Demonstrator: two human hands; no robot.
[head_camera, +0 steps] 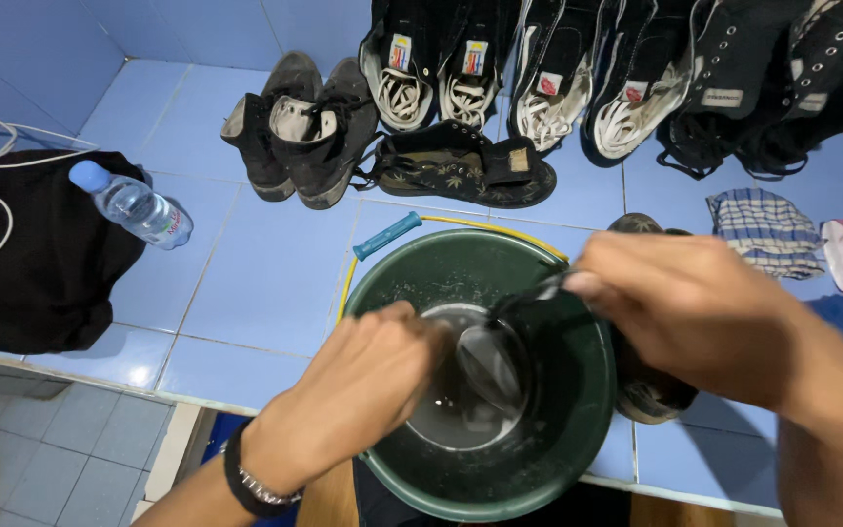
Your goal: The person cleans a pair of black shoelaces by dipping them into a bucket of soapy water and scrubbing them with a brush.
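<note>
The right hand (695, 312) has its grip closed on a dark shoe (500, 356), held inside the green bucket (578, 429) over the shallow murky water. The left hand (368, 385) dips over the bucket's rim at nine o'clock, fingers curled down toward the shoe; whether that grip is closed on anything I cannot tell, as the fingertips are hidden. To wash well, it seems best to keep the shoe low in the bucket and steady with the right while the left rubs it. Both forearms come in from six o'clock, wrists bent downward. Beyond, at twelve o'clock, black shoes (539, 88) line the blue tiled ledge (265, 283); a water bottle (134, 205) lies at ten o'clock.
</note>
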